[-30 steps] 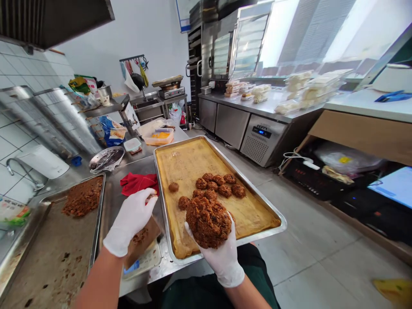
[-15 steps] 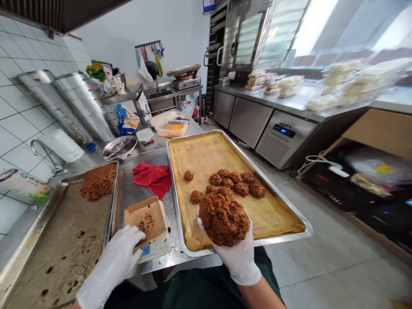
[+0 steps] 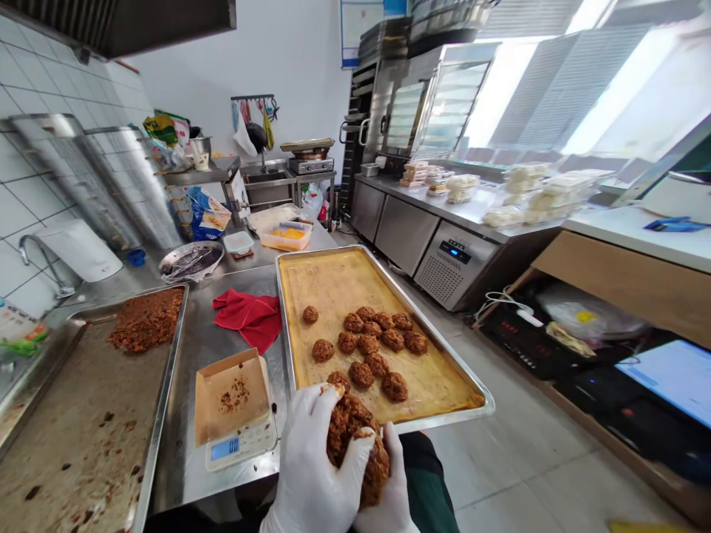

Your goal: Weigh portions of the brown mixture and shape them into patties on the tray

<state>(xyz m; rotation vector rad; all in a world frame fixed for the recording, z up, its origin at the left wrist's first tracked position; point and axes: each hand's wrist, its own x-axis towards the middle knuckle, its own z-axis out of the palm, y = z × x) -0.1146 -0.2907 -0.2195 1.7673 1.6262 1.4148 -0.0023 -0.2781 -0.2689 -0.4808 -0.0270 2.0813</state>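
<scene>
A large lump of brown filling [image 3: 373, 474] sits between my two gloved hands, in front of the near edge of the lined tray. My left hand [image 3: 314, 459] grips its top and left side, thumb and fingers dug into it. From beneath and the right, my right hand [image 3: 393, 481] wraps round the lump; part of that hand is hidden. Several rough brown balls [image 3: 367, 343] lie on the tray [image 3: 322, 275] with its yellowish liner. To the left stands a kitchen scale [image 3: 244, 448] reading 0.0, with a crumb-strewn cardboard tray [image 3: 209, 377] on it.
At the left, a metal baking tray [image 3: 67, 400] holds a slab of brown filling [image 3: 147, 320]. A red cloth [image 3: 249, 314] lies between the trays. Behind are a film-covered bowl [image 3: 192, 259] and a plastic tub [image 3: 286, 235]. A steel counter [image 3: 400, 207] runs along the right.
My left hand has moved from the scale to the lump and now grips it. The scale's display has gone from 142 to 0.0. The view has shifted slightly right.
</scene>
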